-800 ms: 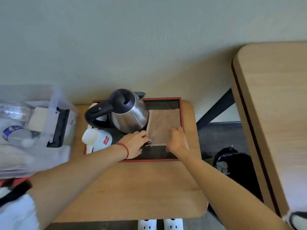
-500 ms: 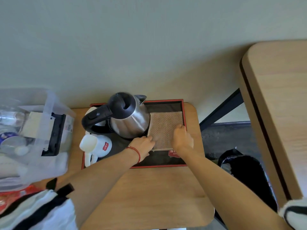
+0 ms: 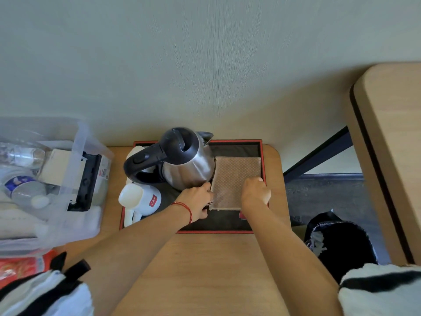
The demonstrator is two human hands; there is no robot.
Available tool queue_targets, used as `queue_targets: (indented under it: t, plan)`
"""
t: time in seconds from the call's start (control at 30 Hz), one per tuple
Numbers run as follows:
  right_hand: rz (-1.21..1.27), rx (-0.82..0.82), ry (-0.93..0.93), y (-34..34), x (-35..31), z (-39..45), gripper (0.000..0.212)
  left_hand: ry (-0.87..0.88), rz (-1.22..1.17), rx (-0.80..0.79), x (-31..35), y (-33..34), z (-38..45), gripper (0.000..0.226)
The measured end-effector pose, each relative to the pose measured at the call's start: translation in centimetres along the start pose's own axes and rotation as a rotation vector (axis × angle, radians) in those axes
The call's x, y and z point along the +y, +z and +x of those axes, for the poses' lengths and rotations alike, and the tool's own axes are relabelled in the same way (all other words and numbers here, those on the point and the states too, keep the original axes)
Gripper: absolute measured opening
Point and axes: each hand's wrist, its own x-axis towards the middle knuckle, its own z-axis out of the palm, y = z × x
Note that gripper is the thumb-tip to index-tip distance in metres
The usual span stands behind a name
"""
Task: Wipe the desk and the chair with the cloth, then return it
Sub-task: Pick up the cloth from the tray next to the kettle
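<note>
A folded brown cloth (image 3: 234, 179) lies flat in the right half of a black tray with a red rim (image 3: 218, 231), which rests on a small wooden table (image 3: 205, 270). My left hand (image 3: 197, 200), with a red string at the wrist, touches the cloth's left edge with its fingertips, close to the kettle. My right hand (image 3: 256, 193) rests curled on the cloth's right near corner, at the tray's right rim. Whether either hand pinches the cloth is hidden by the fingers. A wooden desk (image 3: 391, 156) fills the right side.
A steel kettle with a black handle (image 3: 180, 160) stands left of the cloth, and white mugs (image 3: 141, 201) lie by it. A clear plastic box (image 3: 45, 183) of items sits at the left. A black bin (image 3: 339, 242) stands on the floor between table and desk.
The view has shifted slightly, and both hands have slid a little farther up along the cloth's edges. The cloth stays flat in the tray.
</note>
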Motion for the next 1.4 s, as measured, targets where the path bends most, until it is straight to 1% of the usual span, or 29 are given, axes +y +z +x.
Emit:
queue_targets:
  t: [0.1, 0.17, 0.27, 0.37, 0.43, 0.5, 0.57, 0.6, 0.63, 0.67, 0.7, 0.73, 0.77, 0.8, 0.83, 0.87, 0.9, 0.97, 1.0, 1.03, 1.07, 1.1, 1.13, 1.17, 1.2, 1.23, 1.27, 1.33, 1.4]
  plan:
    - [-0.101, -0.075, -0.001, -0.7, -0.2, 0.5, 0.028, -0.009, 0.015, 0.015, 0.0, 0.3, 0.0, 0.042]
    - [-0.032, -0.102, 0.044, -1.3, -0.3, 0.9, 0.022, -0.011, 0.017, 0.025, 0.0, 0.4, -0.1, 0.041]
    - [0.130, -0.013, 0.057, -1.5, 0.2, 1.2, 0.021, -0.014, 0.006, 0.039, -0.1, 0.7, -0.3, 0.039]
    - [0.182, 0.111, -0.052, -0.5, 0.3, 0.3, 0.026, 0.003, 0.031, 0.039, -0.2, 0.8, -0.2, 0.040]
    - [0.277, 0.133, -0.168, 0.4, 0.4, -0.1, 0.031, 0.019, 0.068, 0.040, -0.1, 0.8, -0.1, 0.040]
    - [0.475, 0.093, -0.231, 0.6, 0.6, 0.1, 0.017, 0.032, 0.098, 0.037, 0.0, 0.7, 0.0, 0.041]
    - [0.649, 0.126, -0.229, 0.4, 0.8, 0.7, 0.028, 0.040, 0.121, 0.036, 0.1, 0.6, 0.0, 0.041]
    - [0.662, 0.138, -0.226, 0.2, 1.0, 0.8, 0.021, 0.041, 0.134, 0.029, 0.2, 0.6, 0.0, 0.041]
    - [0.659, 0.161, -0.244, 0.0, 1.2, 0.8, 0.024, 0.036, 0.148, 0.014, 0.4, 0.6, 0.0, 0.041]
    - [0.600, 0.168, -0.265, -0.2, 1.3, 0.7, 0.043, 0.025, 0.154, -0.002, 0.6, 0.6, 0.0, 0.041]
    - [0.552, 0.189, -0.301, -0.5, 1.4, 0.6, 0.057, 0.013, 0.148, -0.019, 0.8, 0.7, 0.0, 0.042]
    - [0.536, 0.213, -0.340, -1.1, 1.4, 0.2, 0.062, 0.011, 0.127, -0.044, 0.9, 0.6, -0.1, 0.044]
    - [0.573, 0.242, -0.387, -1.6, 1.3, -0.1, 0.063, 0.019, 0.084, -0.080, 0.9, 0.3, -0.2, 0.046]
    - [0.652, 0.249, -0.431, -2.4, 1.3, -0.6, 0.063, 0.034, -0.005, -0.106, 0.9, -0.3, -0.4, 0.048]
    - [0.749, 0.253, -0.493, -3.1, 1.5, -1.1, 0.064, 0.044, -0.133, -0.099, 1.0, -1.0, -0.7, 0.048]
    - [0.844, 0.236, -0.548, -4.1, 1.8, -1.9, 0.065, 0.047, -0.287, -0.040, 1.3, -2.0, -1.2, 0.046]
    - [0.919, 0.231, -0.600, -5.2, 2.4, -2.8, 0.064, 0.045, -0.445, 0.080, 1.5, -3.2, -1.8, 0.040]
    - [1.007, 0.240, -0.686, -7.4, 4.2, -4.8, 0.061, 0.017, -0.711, 0.434, 2.2, -5.8, -3.2, 0.025]
    - [1.051, 0.222, -0.723, -8.6, 5.3, -5.8, 0.059, 0.007, -0.810, 0.609, 2.4, -7.3, -4.1, 0.022]
    - [1.099, 0.185, -0.758, -9.9, 6.3, -6.9, 0.058, 0.007, -0.894, 0.729, 2.5, -9.0, -5.0, 0.025]
    - [1.150, 0.124, -0.794, -11.2, 7.3, -8.0, 0.058, 0.016, -0.968, 0.776, 2.5, -10.8, -5.7, 0.033]
    - [1.198, 0.059, -0.840, -12.5, 8.2, -8.9, 0.057, 0.032, -1.052, 0.724, 2.5, -12.6, -6.4, 0.044]
    - [1.238, 0.000, -0.886, -13.8, 8.9, -9.9, 0.056, 0.060, -1.129, 0.582, 2.5, -14.3, -6.9, 0.056]
    - [1.274, -0.055, -0.935, -15.1, 9.4, -10.9, 0.057, 0.092, -1.182, 0.415, 2.5, -15.8, -7.4, 0.064]
    - [1.303, -0.110, -0.977, -16.2, 9.9, -11.7, 0.057, 0.130, -1.225, 0.273, 2.6, -17.1, -7.9, 0.063]
    - [1.329, -0.160, -1.011, -17.2, 10.3, -12.4, 0.058, 0.166, -1.261, 0.178, 2.7, -18.1, -8.3, 0.056]
    - [1.355, -0.198, -1.027, -18.0, 10.7, -13.0, 0.059, 0.191, -1.285, 0.140, 2.9, -18.8, -8.9, 0.046]
    - [1.449, -0.238, -0.985, -19.0, 11.5, -14.2, 0.061, 0.207, -1.307, 0.161, 3.6, -20.0, -10.5, 0.033]
    - [1.591, -0.279, -0.819, -18.9, 12.6, -15.6, 0.059, 0.179, -1.333, 0.209, 4.4, -21.0, -12.4, 0.031]
